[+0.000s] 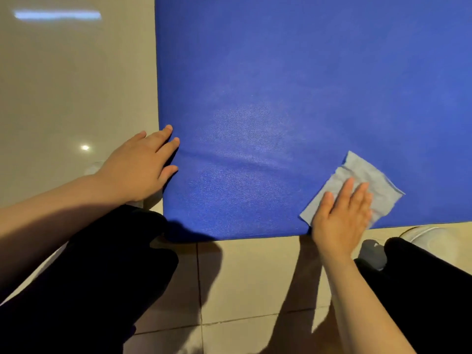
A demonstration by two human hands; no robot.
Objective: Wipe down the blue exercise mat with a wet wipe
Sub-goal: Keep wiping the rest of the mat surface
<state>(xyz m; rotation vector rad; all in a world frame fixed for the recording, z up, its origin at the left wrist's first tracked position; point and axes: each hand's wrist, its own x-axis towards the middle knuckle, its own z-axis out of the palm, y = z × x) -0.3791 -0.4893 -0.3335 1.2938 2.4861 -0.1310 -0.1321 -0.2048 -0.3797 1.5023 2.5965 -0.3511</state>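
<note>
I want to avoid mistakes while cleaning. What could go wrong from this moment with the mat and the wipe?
1. The mat shows a ripple near the left hand, which rests only on its edge; a strong stroke may bunch or shift it.
2. The right hand presses the wipe with flat fingers, not gripping, so the wipe may fold or slip away.
3. The wipe works close to the near edge and may slide onto the tiled floor, picking up dirt.
</note>
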